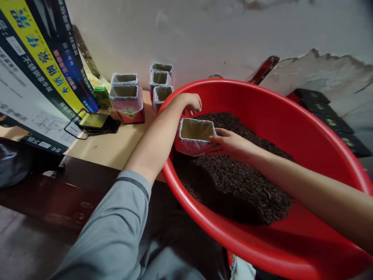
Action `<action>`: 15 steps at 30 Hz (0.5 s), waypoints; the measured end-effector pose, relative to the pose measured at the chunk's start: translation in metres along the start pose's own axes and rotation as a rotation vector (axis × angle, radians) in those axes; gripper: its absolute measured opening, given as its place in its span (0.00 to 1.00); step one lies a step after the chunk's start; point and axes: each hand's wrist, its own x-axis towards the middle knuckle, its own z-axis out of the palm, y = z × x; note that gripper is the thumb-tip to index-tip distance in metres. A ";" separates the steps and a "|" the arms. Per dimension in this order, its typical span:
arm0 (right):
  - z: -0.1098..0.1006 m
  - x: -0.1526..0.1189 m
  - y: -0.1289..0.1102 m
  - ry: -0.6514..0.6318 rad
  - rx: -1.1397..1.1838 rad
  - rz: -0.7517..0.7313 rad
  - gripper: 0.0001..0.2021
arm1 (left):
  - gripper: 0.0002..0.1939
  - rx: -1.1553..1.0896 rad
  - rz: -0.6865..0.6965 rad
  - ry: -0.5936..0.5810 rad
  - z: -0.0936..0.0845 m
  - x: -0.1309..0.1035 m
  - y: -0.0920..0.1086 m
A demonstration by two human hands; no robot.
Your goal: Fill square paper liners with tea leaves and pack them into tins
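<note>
My right hand (230, 144) grips the right side of a lined rectangular container (190, 147) inside the red tub (314, 128). The container's mouth faces up and shows a pale interior. Just beyond it, my left hand (192, 104) hangs from a bent wrist, its fingers loosely curled and a little apart, with nothing seen in them. Dark, loose, leaf-like material (241, 182) lies in the tub under the container and my right hand.
Several similar lined containers (125, 102) stand on the wooden table (112, 149) left of the tub. Near them are black lids (106, 125), a green item (101, 95) and a large printed box (37, 77). Black packs (329, 112) lie at the right by the wall.
</note>
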 end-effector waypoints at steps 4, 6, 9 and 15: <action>0.005 0.003 0.004 -0.043 -0.124 -0.043 0.28 | 0.13 -0.108 -0.035 -0.057 -0.005 0.001 -0.001; 0.000 0.006 -0.002 -0.069 -0.207 -0.055 0.27 | 0.15 -0.134 -0.061 -0.137 -0.007 0.003 -0.004; -0.027 0.019 -0.016 -0.120 -0.317 -0.047 0.23 | 0.21 -0.041 -0.015 -0.192 -0.009 0.004 -0.010; -0.118 0.080 0.011 0.514 -0.829 -0.208 0.49 | 0.29 0.206 -0.164 -0.188 -0.018 -0.005 -0.007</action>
